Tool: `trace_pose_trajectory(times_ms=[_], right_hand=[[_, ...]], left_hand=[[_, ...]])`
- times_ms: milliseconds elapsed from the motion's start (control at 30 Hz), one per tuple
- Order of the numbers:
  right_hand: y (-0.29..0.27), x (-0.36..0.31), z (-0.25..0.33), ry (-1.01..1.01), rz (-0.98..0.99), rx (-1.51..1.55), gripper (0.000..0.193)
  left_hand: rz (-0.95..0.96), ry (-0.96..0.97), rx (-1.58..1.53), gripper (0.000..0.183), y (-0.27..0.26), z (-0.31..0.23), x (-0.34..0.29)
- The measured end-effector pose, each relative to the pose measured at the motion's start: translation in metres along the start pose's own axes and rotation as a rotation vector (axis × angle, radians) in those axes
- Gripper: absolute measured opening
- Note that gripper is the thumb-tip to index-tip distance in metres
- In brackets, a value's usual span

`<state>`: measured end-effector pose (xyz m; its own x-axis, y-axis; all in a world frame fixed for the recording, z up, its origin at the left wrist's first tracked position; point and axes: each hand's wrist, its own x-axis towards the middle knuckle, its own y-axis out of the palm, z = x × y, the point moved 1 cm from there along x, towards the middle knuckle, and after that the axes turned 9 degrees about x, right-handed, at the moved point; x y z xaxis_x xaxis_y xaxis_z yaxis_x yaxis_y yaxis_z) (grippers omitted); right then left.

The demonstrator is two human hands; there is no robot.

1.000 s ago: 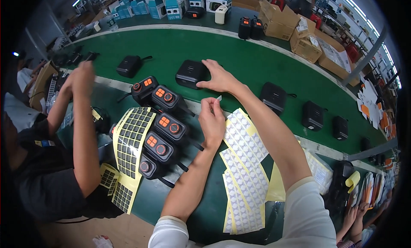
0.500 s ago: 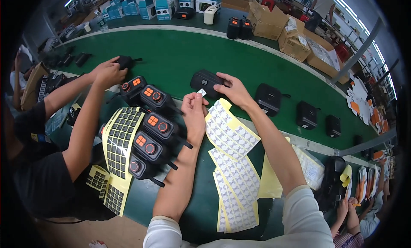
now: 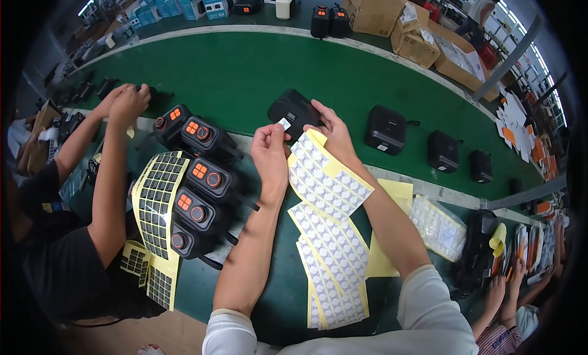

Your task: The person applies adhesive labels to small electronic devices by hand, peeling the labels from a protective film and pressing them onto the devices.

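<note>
A black portable speaker (image 3: 290, 104), box-shaped with rounded corners, rests tilted at the near side of the green conveyor belt. My right hand (image 3: 336, 134) grips its right side. Between the thumb and fingertips of my left hand (image 3: 269, 151) is a small white sticker (image 3: 285, 124), held against the lower left corner of the speaker. Below the speaker, a sheet of white stickers (image 3: 324, 180) on yellow backing curls up close to my right hand. More sticker sheets (image 3: 334, 263) lie overlapped on the table between my forearms.
Several black speakers with orange buttons (image 3: 205, 174) stand left of my left forearm, beside a sheet of black pads (image 3: 160, 202). Further speakers (image 3: 386, 130) sit along the green belt (image 3: 245, 67) to the right. A co-worker's hands (image 3: 127, 104) work at far left. Cardboard boxes (image 3: 372, 11) stand beyond.
My left hand has brought the sticker onto the speaker, which has tilted. My right hand has shifted lower along its side. The co-worker's hands have moved left.
</note>
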<state>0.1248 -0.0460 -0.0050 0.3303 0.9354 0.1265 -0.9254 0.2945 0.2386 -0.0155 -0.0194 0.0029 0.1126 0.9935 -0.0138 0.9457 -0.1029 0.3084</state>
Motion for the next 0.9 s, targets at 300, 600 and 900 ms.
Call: trace_pose_trajectory(times_ms=[300,600,900], right_hand=[[0.004,-0.003,-0.004,-0.107,0.030,0.017,0.073],[0.008,-0.008,-0.003,-0.110,0.007,0.038,0.072],[0.011,-0.008,-0.007,-0.157,0.005,0.058,0.071]], left_hand=[[-0.074,0.021,0.026,0.014,0.004,-0.001,-0.002],[-0.148,0.030,-0.009,0.016,0.010,-0.001,-0.008],[-0.163,0.044,0.022,0.017,0.010,-0.002,-0.011]])
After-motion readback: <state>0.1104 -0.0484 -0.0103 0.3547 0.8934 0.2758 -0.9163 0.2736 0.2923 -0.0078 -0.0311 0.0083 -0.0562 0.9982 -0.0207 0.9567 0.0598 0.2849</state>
